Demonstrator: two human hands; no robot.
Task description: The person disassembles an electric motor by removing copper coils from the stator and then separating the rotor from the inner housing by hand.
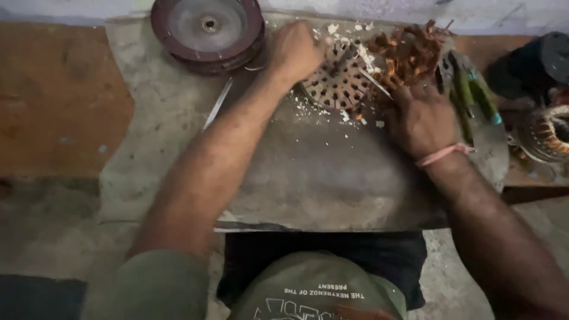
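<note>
A round slotted metal motor core (339,83) lies on a grey stone slab (320,172), with a tangle of copper wire (409,54) pulled out at its right side. My left hand (294,50) is closed on the core's upper left edge. My right hand (421,118) rests at the core's lower right, fingers curled around a thin metal tool (373,82) that points into the slots. White paper scraps (349,29) are scattered around the core.
A round dark red motor cover (207,29) sits at the slab's back left. A thin metal strip (218,104) lies beside my left forearm. Green-handled pliers (471,89) lie to the right. Another wound copper stator (548,133) stands at the far right.
</note>
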